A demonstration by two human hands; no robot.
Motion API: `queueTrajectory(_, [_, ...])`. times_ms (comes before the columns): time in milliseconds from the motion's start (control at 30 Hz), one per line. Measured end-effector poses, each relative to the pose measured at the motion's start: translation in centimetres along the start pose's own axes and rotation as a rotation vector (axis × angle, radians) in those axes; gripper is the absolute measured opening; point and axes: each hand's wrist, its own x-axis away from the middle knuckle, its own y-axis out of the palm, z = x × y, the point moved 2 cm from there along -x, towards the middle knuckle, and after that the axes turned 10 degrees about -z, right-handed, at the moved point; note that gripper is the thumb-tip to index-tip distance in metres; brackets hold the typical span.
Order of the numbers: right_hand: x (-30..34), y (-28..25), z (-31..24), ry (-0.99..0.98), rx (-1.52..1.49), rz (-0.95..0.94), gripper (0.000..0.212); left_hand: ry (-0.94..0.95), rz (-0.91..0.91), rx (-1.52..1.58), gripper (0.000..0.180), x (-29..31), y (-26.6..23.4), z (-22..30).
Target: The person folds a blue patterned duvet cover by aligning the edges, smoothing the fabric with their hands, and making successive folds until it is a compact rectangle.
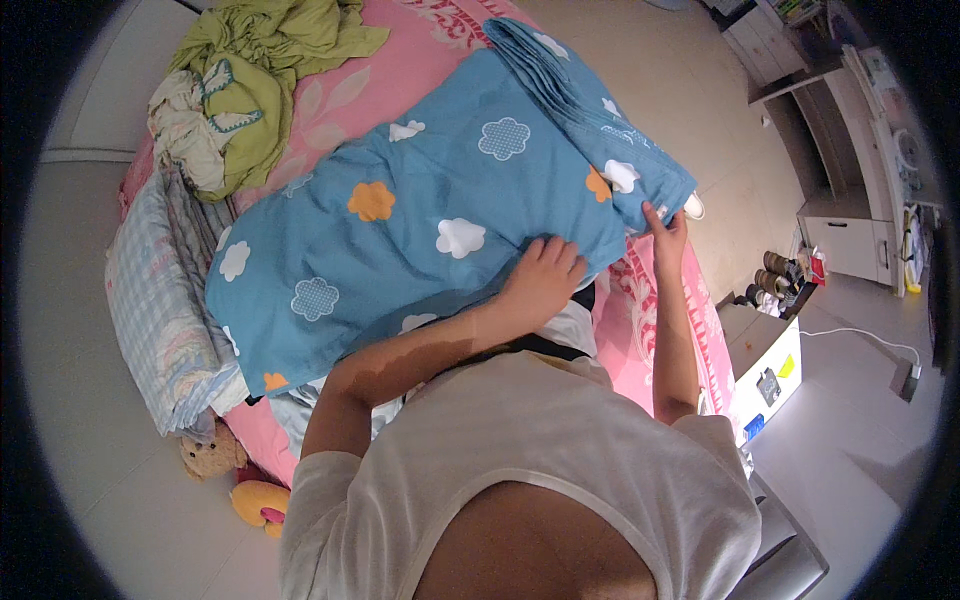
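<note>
A blue quilt (420, 285) with white and orange cloud shapes lies spread across the bed in front of me. Its right end is folded over into a layered band (570, 100). My left hand (545, 282) rests on the quilt's near edge, palm down, its fingers lying on the cloth. At the right, my right hand (667, 238) pinches the near corner of the folded band between thumb and fingers. The fingers under that corner are partly hidden by the cloth.
Pink patterned bedding (345, 95) lies beneath. A crumpled green cloth (260, 50) is at the far left, near a folded checked quilt (165, 290). A plush toy (213, 455) sits by the bed's left edge. Shoes (772, 280) and a white cabinet (850, 240) stand to the right.
</note>
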Motion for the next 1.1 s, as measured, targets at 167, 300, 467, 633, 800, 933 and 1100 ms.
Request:
queueTrajectory(167, [1.5,1.3,0.5,0.065,-0.092,0.034,0.039,-0.005,-0.031,-0.140,0.032,-2.9,0.2,0.2])
queueTrajectory(300, [0.8,1.4,0.0,-0.027,-0.086,0.159,0.041,0.071,-0.168,0.185,0.030,-2.2,0.6,-0.1])
queueTrajectory(467, [2.5,0.5,-0.7,-0.234,0.461,-0.178,0.045,0.086,0.031,0.584,0.048,0.1,-2.1,-2.0])
queueTrajectory(633, [6.7,2.5,-0.8,-0.554,0.796,-0.353,0.072,-0.176,-0.112,0.372,0.082,8.2,-2.8,-4.5])
queueTrajectory(800, [7.2,5.5,-2.8,-0.371,0.340,-0.433,0.097,-0.305,-0.029,0.372,0.068,7.7,-2.1,-3.4])
queueTrajectory(933, [6.9,5.5,-2.1,-0.305,0.510,-0.509,0.104,-0.483,-0.093,0.777,0.050,8.3,-1.6,-4.3])
queueTrajectory(1100, [7.1,6.1,-3.7,-0.343,0.775,-0.591,0.106,-0.263,-0.100,0.765,0.037,9.2,-1.7,-5.2])
